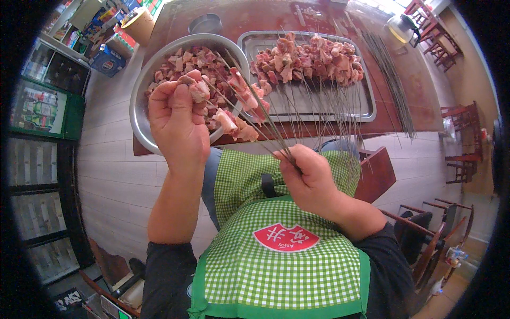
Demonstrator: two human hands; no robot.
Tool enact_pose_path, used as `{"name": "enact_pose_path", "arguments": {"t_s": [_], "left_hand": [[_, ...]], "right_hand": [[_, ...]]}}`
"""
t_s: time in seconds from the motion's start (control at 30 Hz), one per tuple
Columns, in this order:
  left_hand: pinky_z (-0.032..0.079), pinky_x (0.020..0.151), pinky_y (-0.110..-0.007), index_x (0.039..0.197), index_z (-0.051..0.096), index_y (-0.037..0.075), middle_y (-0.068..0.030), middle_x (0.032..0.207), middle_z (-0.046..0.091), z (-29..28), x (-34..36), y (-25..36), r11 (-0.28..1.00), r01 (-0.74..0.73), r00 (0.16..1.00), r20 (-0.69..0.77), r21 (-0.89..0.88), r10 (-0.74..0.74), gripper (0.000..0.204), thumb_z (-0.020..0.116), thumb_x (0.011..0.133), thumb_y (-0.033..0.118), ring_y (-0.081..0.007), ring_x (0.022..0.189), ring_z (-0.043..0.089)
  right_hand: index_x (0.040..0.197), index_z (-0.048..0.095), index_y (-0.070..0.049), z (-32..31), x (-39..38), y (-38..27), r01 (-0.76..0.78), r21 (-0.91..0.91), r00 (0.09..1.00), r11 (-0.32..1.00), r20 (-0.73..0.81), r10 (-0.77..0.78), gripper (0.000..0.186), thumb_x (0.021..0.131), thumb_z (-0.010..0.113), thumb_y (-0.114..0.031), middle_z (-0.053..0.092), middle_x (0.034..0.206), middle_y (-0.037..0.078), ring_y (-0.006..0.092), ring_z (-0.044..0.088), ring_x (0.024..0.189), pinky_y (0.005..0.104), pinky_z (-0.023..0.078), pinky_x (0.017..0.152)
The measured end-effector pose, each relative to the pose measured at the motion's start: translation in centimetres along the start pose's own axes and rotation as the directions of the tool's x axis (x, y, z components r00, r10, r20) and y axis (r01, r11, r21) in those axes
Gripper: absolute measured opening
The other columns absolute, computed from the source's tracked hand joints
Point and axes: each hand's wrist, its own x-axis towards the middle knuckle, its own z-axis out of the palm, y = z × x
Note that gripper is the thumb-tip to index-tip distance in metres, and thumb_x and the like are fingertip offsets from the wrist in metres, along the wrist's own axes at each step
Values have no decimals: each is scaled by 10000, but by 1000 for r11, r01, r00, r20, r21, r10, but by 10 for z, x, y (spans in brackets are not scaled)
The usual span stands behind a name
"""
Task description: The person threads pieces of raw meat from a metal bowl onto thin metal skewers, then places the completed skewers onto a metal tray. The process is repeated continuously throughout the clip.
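My right hand (311, 178) is closed round the lower ends of several thin metal skewers (273, 133), which fan out up and to the left. Chunks of raw meat (247, 95) sit on the upper parts of some of them. Between the thumb and fingers of my left hand (180, 114) is a pinched piece of raw meat (200, 91), close to a skewer tip. Below that hand stands a round metal bowl (137, 114) of cut raw meat. On the right, a metal tray (366, 109) bears a pile of loaded skewers (313, 58), their bare ends toward me.
Bare skewers (390, 80) lie in a bundle on the dark red table (425, 106), right of the tray. A small metal dish (205, 24) and a glass jug (402, 29) stand farther back. Wooden chairs (465, 138) are at the right; a drinks fridge (42, 111) is at the left.
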Motion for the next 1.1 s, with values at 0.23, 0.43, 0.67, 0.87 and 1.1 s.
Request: {"name": "enact_pose_path", "arguments": {"t_s": [0.23,0.43,0.67,0.87,1.1], "left_hand": [[608,846,-332,1082,598,52,-159,1115,689,0,-2,0,999,-22,999,44,-33,23,114,579,993,-17,-232,1006,699],[603,835,-334,1067,600,43,-166,1096,689,2,-9,-4,999,21,998,62,43,-24,154,545,971,-65,-227,975,697],[595,854,-337,1090,578,45,-181,1109,684,1,-2,0,990,140,980,146,-6,-138,161,552,969,-58,-217,984,693],[564,889,-303,1357,479,39,-158,1218,636,0,1,3,917,10,981,174,399,-86,415,631,971,33,-189,1061,659],[527,963,-324,1419,464,26,-138,1318,601,-23,9,9,818,-11,961,232,575,-150,482,643,999,178,-195,1138,628]], "right_hand": [[1086,644,-2,2,0,4,75,0,996,997,-49,-75,136,969,572,3,524,768,59,135,494,644,290,407,580],[1078,645,4,1,4,5,109,-7,993,994,-51,-109,135,959,580,11,527,758,66,157,504,640,301,414,584],[1110,609,27,-2,10,-1,5,3,1000,1000,-19,-5,166,951,571,-4,617,897,187,322,611,774,383,507,694],[1309,542,0,-2,11,-4,-49,73,999,996,-15,50,321,988,536,-6,613,872,81,152,603,779,282,504,726],[1359,508,13,-36,11,-8,-82,118,983,990,-152,100,342,1021,476,-21,638,907,54,98,582,701,244,495,647]]}}
